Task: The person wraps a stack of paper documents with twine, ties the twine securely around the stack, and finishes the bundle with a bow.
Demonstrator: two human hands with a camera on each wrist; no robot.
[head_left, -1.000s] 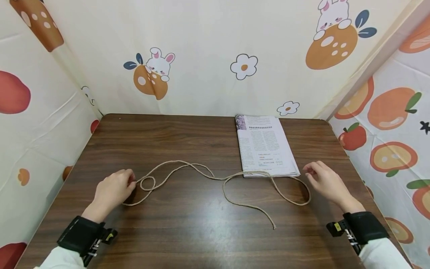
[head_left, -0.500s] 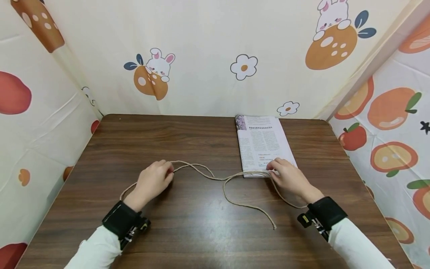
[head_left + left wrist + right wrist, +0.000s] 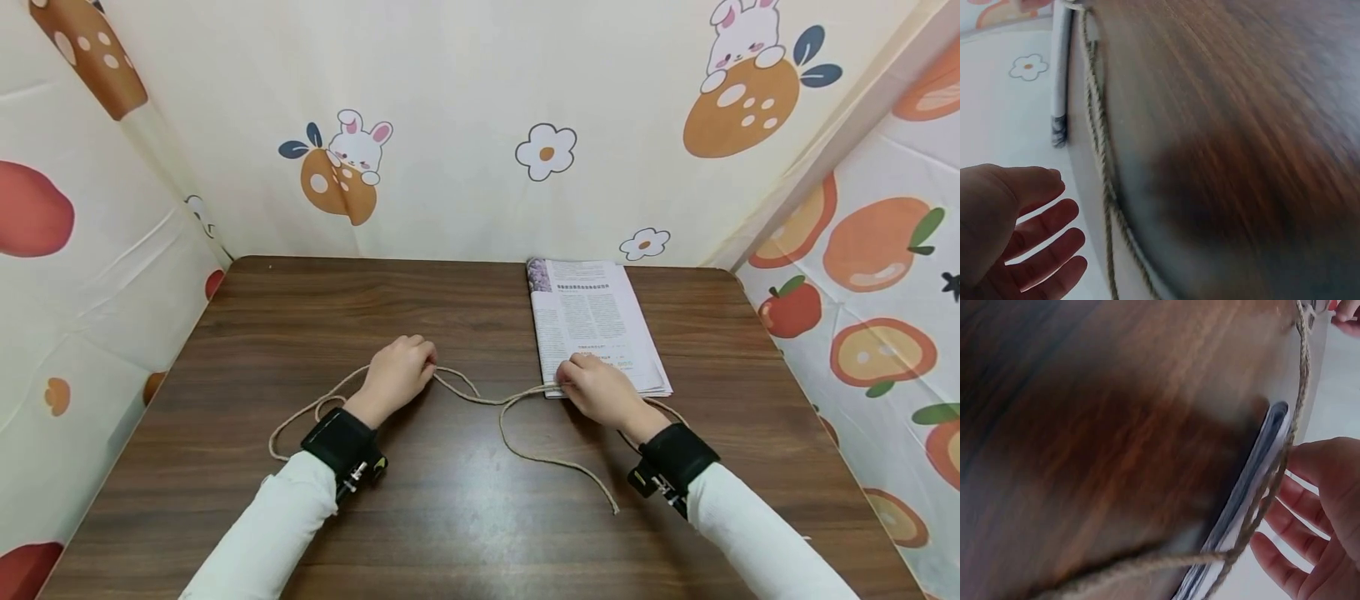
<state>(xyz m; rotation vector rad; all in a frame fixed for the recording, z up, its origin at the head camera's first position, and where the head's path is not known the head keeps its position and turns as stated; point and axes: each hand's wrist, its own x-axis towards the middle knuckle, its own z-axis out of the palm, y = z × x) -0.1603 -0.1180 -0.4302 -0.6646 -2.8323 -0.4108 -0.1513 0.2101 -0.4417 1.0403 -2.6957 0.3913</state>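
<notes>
Left hand and right hand are both over the tan rope, their fingers loosely bent and gripping nothing; whether either one touches it, I cannot tell.

From the left, a pale cloth printed with fruit hangs beside the dark wood bench. A white left sleeve leads to a black wristband. Rope curves out to the left of that wrist, with a small loop just beside it, then passes by the left hand and reaches the middle of the bench. There it divides: one strand bends nearer the wearer to a free end, while the other crosses the near edge of a printed booklet lying at the far side. The right hand is above that edge, with more rope curving out beyond its wrist. Farthest right is another fruit-printed cloth.
</notes>
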